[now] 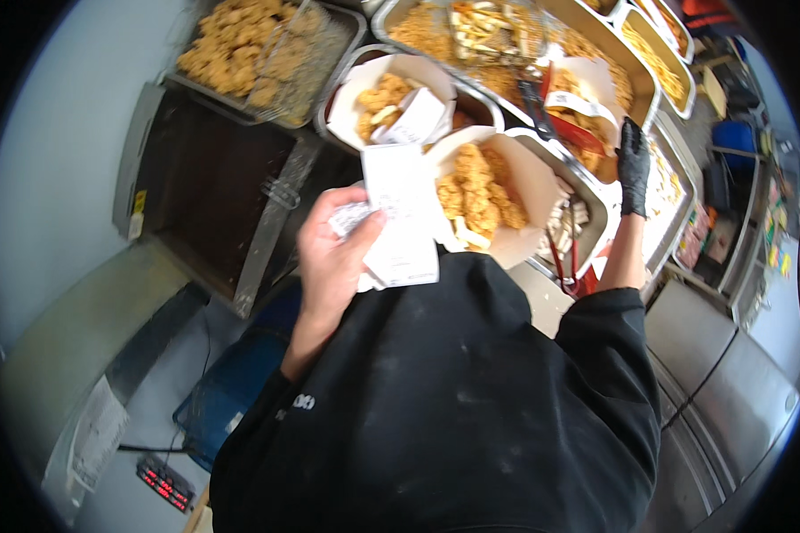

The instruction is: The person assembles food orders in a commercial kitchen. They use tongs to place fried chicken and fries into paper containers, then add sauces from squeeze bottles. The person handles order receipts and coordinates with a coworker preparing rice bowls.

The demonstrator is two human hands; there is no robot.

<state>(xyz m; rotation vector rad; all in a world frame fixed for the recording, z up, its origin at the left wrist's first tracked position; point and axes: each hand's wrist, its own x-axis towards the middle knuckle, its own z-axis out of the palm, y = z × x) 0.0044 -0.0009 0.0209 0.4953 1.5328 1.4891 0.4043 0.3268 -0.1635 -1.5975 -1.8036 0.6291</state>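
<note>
Receipts [404, 244], probably light, limp and tearable, suit the left hand [327, 253] pinching their 9 o'clock edge; the right hand [633, 167], at 2 o'clock, shows indeterminate grip.

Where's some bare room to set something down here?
A small pale patch shows between the nearest food box, the red handles and the black clothing. Above, it's crowded: steel trays and filled boxes reach the gloved right hand.
</note>
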